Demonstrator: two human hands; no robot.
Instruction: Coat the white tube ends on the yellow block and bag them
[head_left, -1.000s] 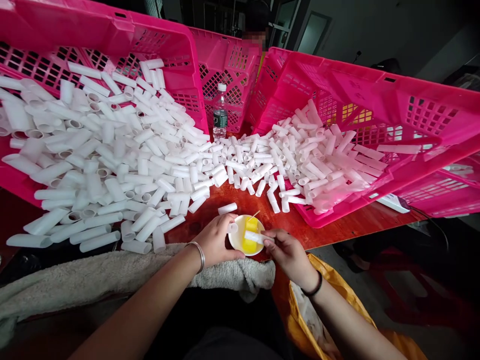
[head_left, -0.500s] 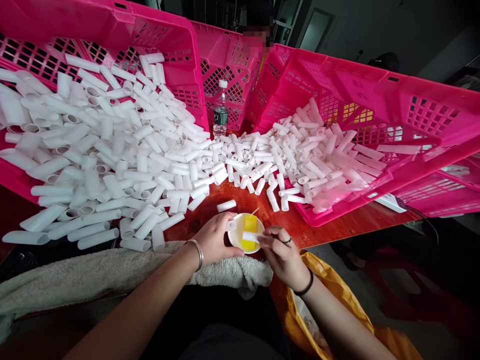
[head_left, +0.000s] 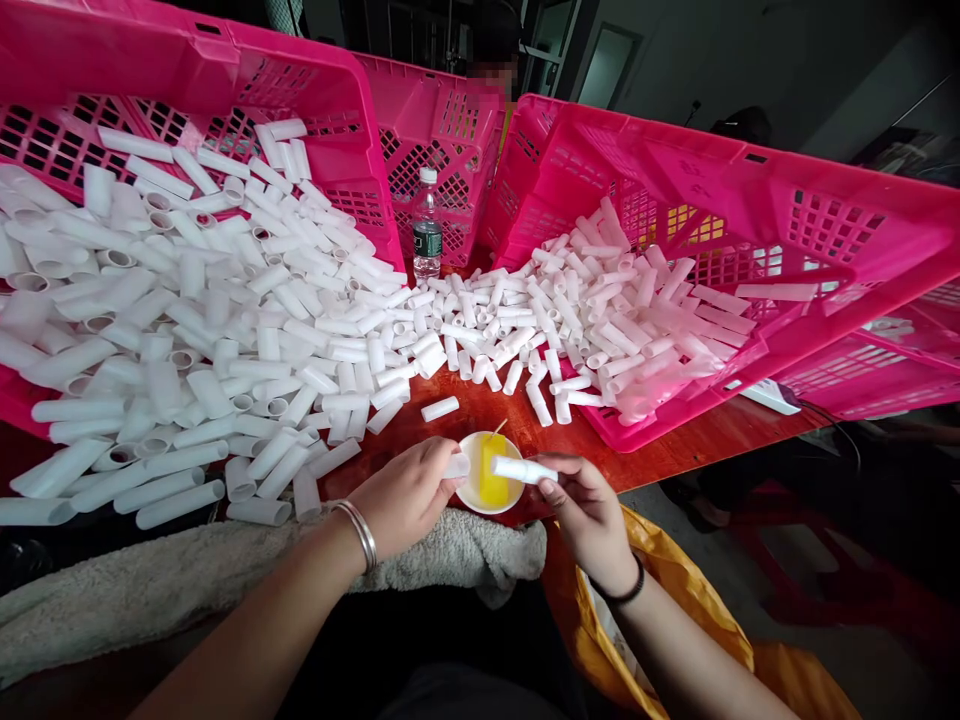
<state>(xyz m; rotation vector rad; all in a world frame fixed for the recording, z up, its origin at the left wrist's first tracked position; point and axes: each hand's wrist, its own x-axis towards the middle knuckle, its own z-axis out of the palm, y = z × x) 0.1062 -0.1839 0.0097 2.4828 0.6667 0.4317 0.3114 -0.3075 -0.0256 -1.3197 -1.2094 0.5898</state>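
My left hand (head_left: 409, 492) is closed round a short white tube piece (head_left: 457, 466) at the left rim of a small white bowl (head_left: 471, 488) that holds yellow stuff. My right hand (head_left: 589, 510) pinches a longer white tube (head_left: 523, 469) and holds it level over the bowl's right side. A thin stick (head_left: 498, 429) leans at the bowl's far rim. Both wrists rest near a grey fleece cloth (head_left: 187, 570) at the edge of the red-brown table (head_left: 675, 440).
Two tipped pink crates (head_left: 225, 90) (head_left: 750, 200) spill several white tubes (head_left: 247, 320) (head_left: 600, 310) onto the table. A water bottle (head_left: 427, 228) stands between them, before a third crate. A yellow bag (head_left: 637, 620) hangs at my right. A person sits behind the crates.
My right hand has lifted the long tube up off the yellow stuff and shifted it slightly right. My left hand has slid a little left along the bowl's rim.
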